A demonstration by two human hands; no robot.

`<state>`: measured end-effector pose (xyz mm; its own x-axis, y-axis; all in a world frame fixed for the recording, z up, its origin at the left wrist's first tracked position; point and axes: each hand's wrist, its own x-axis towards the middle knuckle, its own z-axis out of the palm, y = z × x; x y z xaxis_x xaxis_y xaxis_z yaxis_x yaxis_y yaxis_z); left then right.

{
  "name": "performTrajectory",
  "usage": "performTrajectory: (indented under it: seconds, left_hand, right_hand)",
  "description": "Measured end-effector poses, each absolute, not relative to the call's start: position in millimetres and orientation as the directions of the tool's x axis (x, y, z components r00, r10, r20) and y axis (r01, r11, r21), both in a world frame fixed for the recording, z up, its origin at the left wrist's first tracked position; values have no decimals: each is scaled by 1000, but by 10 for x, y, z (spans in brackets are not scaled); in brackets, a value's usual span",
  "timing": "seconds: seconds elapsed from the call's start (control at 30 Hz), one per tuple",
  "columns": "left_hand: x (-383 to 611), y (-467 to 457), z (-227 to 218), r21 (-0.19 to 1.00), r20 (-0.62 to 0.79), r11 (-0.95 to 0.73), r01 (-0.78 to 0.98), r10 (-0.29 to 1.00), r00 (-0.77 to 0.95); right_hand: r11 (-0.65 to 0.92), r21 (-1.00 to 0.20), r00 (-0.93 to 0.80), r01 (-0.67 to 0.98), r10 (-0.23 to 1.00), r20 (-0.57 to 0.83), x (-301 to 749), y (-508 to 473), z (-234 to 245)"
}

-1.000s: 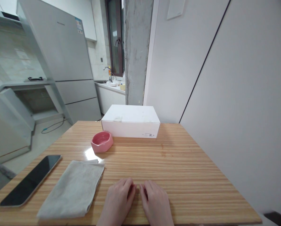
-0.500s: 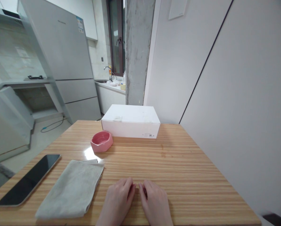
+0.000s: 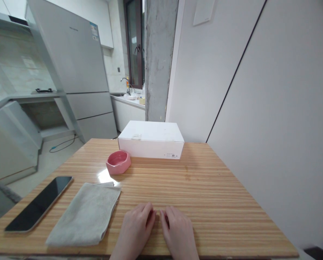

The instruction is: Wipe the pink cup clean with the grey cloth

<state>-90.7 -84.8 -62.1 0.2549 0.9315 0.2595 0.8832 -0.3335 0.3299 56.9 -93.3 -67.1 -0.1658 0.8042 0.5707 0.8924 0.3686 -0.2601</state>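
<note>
Folded grey towel (image 3: 82,215) lies lengthwise beside the left hand (image 3: 136,229) — right hand (image 3: 179,231) farther off; both empty, palms down, near the desk's (image 3: 218,216) front edge.

Left hand (image 3: 136,227) and right hand (image 3: 179,229) rest palm-down, close.

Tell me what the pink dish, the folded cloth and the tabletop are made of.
The pink dish looks like glazed ceramic: its faceted wall shines smoothly. The folded grey cloth seems a soft woven fabric, matte and limp, though the fibre can't be told. The tabletop looks like varnished wood or wood-patterned laminate: striped grain under a glossy glare.
</note>
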Motion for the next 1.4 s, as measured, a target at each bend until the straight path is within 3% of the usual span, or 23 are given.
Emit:
performTrajectory:
  seconds: [0.43,1.4]
  left_hand:
    - [-920,-861,-642,363,263,-338,869,931,252]
    - [-880,-863,-590,316,315,-363,877,912,264]
  right_hand:
    - [386,-267,-174,883,797,578,574,-934,-702]
    - [396,-257,-185,882,791,584,577,-937,-677]
